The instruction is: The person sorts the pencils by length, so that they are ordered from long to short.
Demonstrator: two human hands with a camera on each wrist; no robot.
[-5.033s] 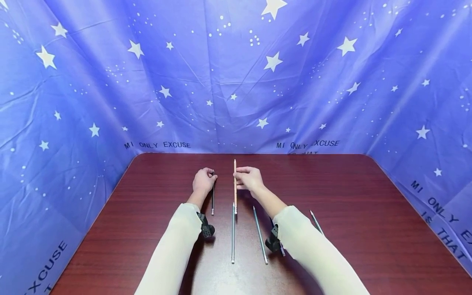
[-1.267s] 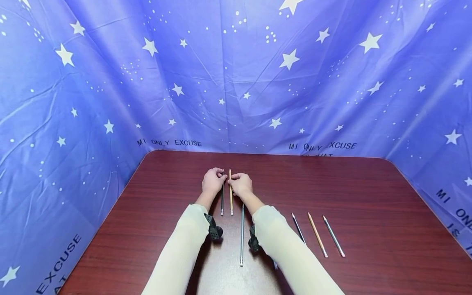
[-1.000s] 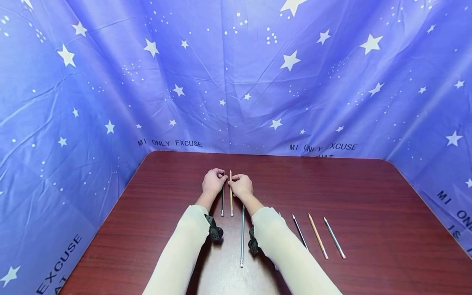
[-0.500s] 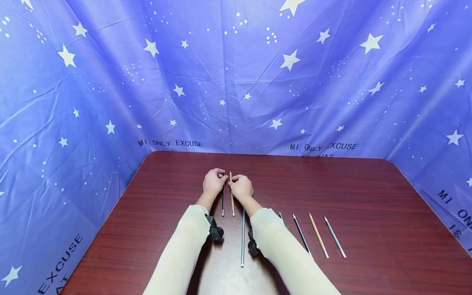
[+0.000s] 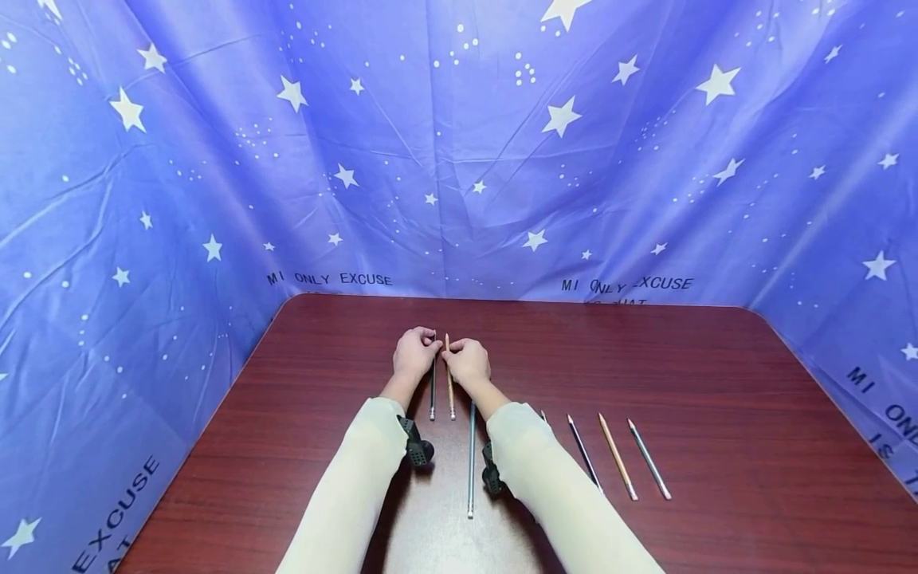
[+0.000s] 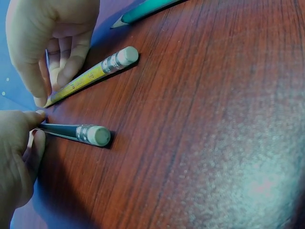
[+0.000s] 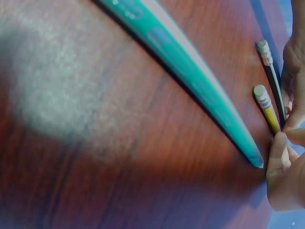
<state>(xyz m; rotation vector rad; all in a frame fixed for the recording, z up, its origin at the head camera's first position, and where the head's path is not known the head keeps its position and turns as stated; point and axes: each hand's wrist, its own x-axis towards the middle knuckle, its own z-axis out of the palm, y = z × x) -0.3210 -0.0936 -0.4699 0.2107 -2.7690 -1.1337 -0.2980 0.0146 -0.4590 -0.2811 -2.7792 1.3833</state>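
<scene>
A black pencil (image 5: 433, 391) with a white eraser lies on the table, pointing away. My left hand (image 5: 413, 353) pinches it near the far end, thumb and fingertips around it. Just right of it, roughly side by side with a narrow gap, lies a yellow pencil (image 6: 86, 78). The thumb and fingers of my right hand (image 5: 469, 363) hold this one near its tip. Both eraser ends face me and rest on or close to the tabletop. Nearer me, a teal pencil (image 7: 190, 71) lies untouched, its tip partly hidden by my right wrist in the head view.
Right of my right forearm lie a dark pencil (image 5: 584, 450), an orange-tan pencil (image 5: 617, 456) and a grey-blue pencil (image 5: 649, 458). Another pencil tip (image 5: 544, 416) shows beside the sleeve, the rest hidden. A blue star-patterned curtain (image 5: 459, 159) surrounds the reddish-brown table (image 5: 323, 343).
Since five seconds ago, my right hand has brought the yellow pencil left and down beside the black one. Over the last second, its eraser end shifts slightly right; my left hand stays still.
</scene>
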